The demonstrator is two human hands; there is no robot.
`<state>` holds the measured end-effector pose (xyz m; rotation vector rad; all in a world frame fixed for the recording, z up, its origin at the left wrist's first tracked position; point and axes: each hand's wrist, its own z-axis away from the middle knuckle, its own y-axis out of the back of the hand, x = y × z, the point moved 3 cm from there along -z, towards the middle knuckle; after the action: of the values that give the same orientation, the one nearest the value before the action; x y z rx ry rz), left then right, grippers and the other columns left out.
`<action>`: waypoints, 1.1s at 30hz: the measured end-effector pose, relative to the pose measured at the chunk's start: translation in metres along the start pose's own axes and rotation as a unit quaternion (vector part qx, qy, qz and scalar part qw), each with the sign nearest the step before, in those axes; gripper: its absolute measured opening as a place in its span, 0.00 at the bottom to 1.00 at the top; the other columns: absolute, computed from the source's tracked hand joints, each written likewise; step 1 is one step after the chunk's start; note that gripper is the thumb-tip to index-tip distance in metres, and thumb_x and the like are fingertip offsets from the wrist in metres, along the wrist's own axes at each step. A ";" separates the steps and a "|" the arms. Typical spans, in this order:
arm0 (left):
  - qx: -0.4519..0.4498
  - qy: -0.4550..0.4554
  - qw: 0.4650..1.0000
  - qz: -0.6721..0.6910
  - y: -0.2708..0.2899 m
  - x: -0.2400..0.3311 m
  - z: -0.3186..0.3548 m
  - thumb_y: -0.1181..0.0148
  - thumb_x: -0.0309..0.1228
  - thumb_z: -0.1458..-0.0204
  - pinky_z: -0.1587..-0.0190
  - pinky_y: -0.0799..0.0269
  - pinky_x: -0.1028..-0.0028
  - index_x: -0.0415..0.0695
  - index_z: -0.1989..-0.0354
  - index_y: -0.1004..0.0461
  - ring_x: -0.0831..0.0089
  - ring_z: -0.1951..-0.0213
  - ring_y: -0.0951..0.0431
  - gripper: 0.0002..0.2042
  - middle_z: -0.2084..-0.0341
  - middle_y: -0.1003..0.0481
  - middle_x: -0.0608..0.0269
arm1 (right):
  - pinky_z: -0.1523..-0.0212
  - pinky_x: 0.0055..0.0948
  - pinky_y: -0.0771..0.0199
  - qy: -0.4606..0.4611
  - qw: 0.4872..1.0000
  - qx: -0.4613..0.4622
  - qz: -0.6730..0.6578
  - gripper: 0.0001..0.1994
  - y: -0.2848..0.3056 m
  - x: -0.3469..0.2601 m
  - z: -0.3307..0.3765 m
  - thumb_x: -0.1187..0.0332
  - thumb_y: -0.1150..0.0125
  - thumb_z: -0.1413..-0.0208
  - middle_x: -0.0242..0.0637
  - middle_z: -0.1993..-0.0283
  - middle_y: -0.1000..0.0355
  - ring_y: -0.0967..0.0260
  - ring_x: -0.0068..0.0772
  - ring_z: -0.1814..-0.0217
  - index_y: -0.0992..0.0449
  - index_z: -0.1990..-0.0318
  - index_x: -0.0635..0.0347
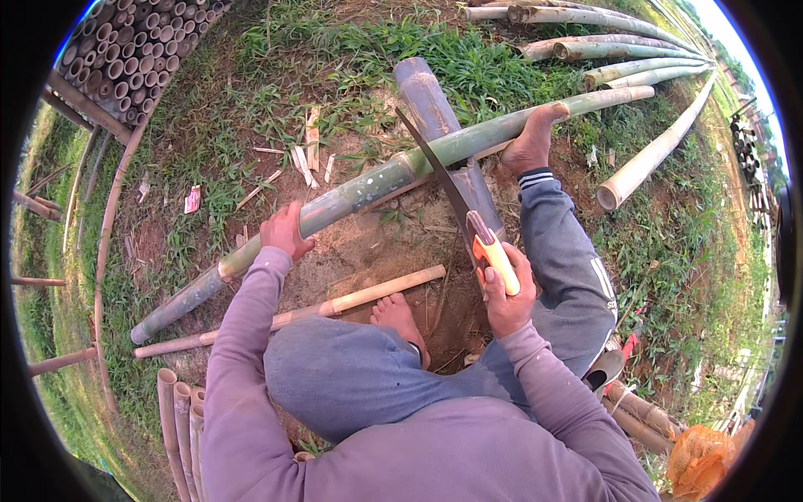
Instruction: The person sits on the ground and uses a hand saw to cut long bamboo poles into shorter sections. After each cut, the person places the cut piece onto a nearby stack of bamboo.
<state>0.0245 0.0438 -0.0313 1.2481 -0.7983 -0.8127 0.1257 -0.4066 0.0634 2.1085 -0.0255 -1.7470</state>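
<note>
A long green bamboo pole (360, 189) slants from the lower left up to the far right, lying across a thicker, greyish bamboo log (427, 96). My left hand (286, 231) is wrapped over the pole left of its middle. In my right hand (508, 289) is the orange and cream handle of a handsaw (447, 180). The saw's blade crosses the green pole close to the log; whether its teeth have cut in cannot be made out. My bare right foot (535, 138) presses on the pole beyond the log.
A thinner pale bamboo pole (360, 299) lies by my left foot (397, 318). Several cut poles (619, 50) lie at the far right, with one hollow pole (644, 171) nearer. Bamboo pieces are stacked (125, 50) far left; upright ones (180, 418) stand near left. Wood scraps (305, 163) litter the grass.
</note>
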 end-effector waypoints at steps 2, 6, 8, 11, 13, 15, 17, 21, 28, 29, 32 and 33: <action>0.013 0.060 0.998 0.016 -0.011 -0.003 0.003 0.19 0.41 0.58 0.46 0.21 0.52 0.51 0.48 0.28 0.52 0.48 0.16 0.30 0.54 0.18 0.54 | 0.45 0.33 0.19 0.002 1.000 -0.018 0.021 0.24 0.001 -0.015 -0.002 0.67 0.31 0.33 0.50 0.41 0.19 0.17 0.36 0.44 0.26 0.34 0.70; -0.020 0.036 0.999 0.014 -0.004 0.000 0.003 0.19 0.41 0.58 0.47 0.21 0.52 0.50 0.51 0.29 0.51 0.48 0.16 0.28 0.53 0.18 0.54 | 0.42 0.33 0.19 0.016 0.999 -0.035 0.039 0.24 0.030 -0.023 0.019 0.68 0.33 0.32 0.51 0.39 0.19 0.18 0.37 0.42 0.27 0.33 0.72; -0.011 0.040 0.999 0.003 -0.002 0.000 0.001 0.19 0.40 0.58 0.47 0.21 0.53 0.50 0.51 0.28 0.51 0.48 0.16 0.28 0.54 0.18 0.54 | 0.44 0.32 0.18 0.041 0.998 -0.033 0.018 0.24 0.025 -0.023 0.017 0.69 0.33 0.32 0.51 0.41 0.19 0.17 0.35 0.43 0.27 0.34 0.73; -0.012 0.037 0.999 0.009 -0.008 0.005 0.001 0.19 0.40 0.58 0.46 0.20 0.53 0.49 0.51 0.28 0.50 0.48 0.16 0.29 0.54 0.18 0.54 | 0.49 0.29 0.17 0.119 0.991 -0.016 0.062 0.22 -0.016 -0.016 -0.022 0.70 0.33 0.32 0.51 0.43 0.17 0.17 0.29 0.47 0.26 0.35 0.72; -0.009 0.039 0.999 0.015 -0.002 0.008 -0.007 0.18 0.39 0.59 0.45 0.20 0.53 0.50 0.51 0.28 0.51 0.47 0.16 0.29 0.54 0.18 0.54 | 0.50 0.30 0.18 0.117 0.993 0.006 0.033 0.22 -0.057 -0.008 -0.082 0.70 0.30 0.33 0.51 0.47 0.16 0.16 0.30 0.52 0.24 0.35 0.68; -0.015 0.045 0.999 0.015 0.003 0.011 -0.007 0.18 0.39 0.59 0.45 0.20 0.53 0.50 0.50 0.28 0.51 0.47 0.16 0.29 0.54 0.18 0.54 | 0.48 0.31 0.18 0.063 0.998 -0.002 0.002 0.22 -0.066 -0.002 -0.099 0.69 0.30 0.33 0.49 0.46 0.16 0.16 0.31 0.49 0.24 0.35 0.68; -0.021 0.043 0.999 0.014 0.003 0.002 -0.002 0.18 0.38 0.60 0.45 0.20 0.53 0.51 0.49 0.28 0.51 0.47 0.16 0.29 0.54 0.18 0.55 | 0.46 0.32 0.18 0.077 0.997 -0.013 0.025 0.23 -0.047 -0.002 -0.067 0.69 0.31 0.33 0.50 0.43 0.17 0.16 0.33 0.45 0.25 0.34 0.70; -0.008 0.047 0.999 0.016 -0.008 -0.002 0.006 0.18 0.38 0.60 0.45 0.21 0.53 0.52 0.48 0.27 0.51 0.47 0.17 0.30 0.53 0.18 0.56 | 0.41 0.34 0.18 0.042 0.998 -0.051 0.020 0.23 0.024 -0.019 0.012 0.71 0.34 0.32 0.51 0.40 0.19 0.17 0.38 0.41 0.27 0.33 0.75; 0.011 0.041 0.999 0.019 -0.006 0.011 -0.012 0.17 0.37 0.62 0.45 0.21 0.53 0.52 0.47 0.27 0.53 0.46 0.17 0.31 0.53 0.18 0.57 | 0.54 0.28 0.19 0.102 0.995 -0.020 -0.008 0.20 -0.079 -0.013 -0.130 0.68 0.30 0.33 0.42 0.53 0.16 0.22 0.21 0.59 0.22 0.38 0.68; 0.000 0.050 0.999 0.021 -0.006 0.007 -0.007 0.17 0.37 0.62 0.45 0.21 0.53 0.52 0.47 0.27 0.53 0.46 0.17 0.31 0.53 0.18 0.57 | 0.51 0.30 0.18 0.058 0.998 -0.023 -0.005 0.20 -0.084 -0.020 -0.135 0.67 0.29 0.34 0.44 0.50 0.15 0.19 0.23 0.54 0.22 0.38 0.68; -0.008 0.055 0.998 0.005 0.001 0.002 0.000 0.17 0.37 0.62 0.46 0.21 0.52 0.52 0.47 0.27 0.52 0.47 0.16 0.32 0.52 0.18 0.57 | 0.46 0.29 0.18 0.037 0.999 -0.034 0.008 0.21 -0.059 -0.001 -0.091 0.68 0.30 0.34 0.47 0.46 0.15 0.17 0.27 0.46 0.23 0.37 0.69; 0.003 0.048 0.999 0.002 0.001 0.001 0.002 0.18 0.37 0.61 0.47 0.20 0.52 0.52 0.47 0.27 0.52 0.48 0.16 0.31 0.53 0.18 0.57 | 0.43 0.30 0.18 0.065 0.997 -0.037 0.015 0.23 -0.039 0.001 -0.070 0.69 0.31 0.33 0.48 0.43 0.17 0.18 0.30 0.42 0.25 0.35 0.71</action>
<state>0.0230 0.0422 -0.0297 1.2809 -0.7257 -0.7426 0.1830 -0.3502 0.0600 2.1518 0.0428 -1.5677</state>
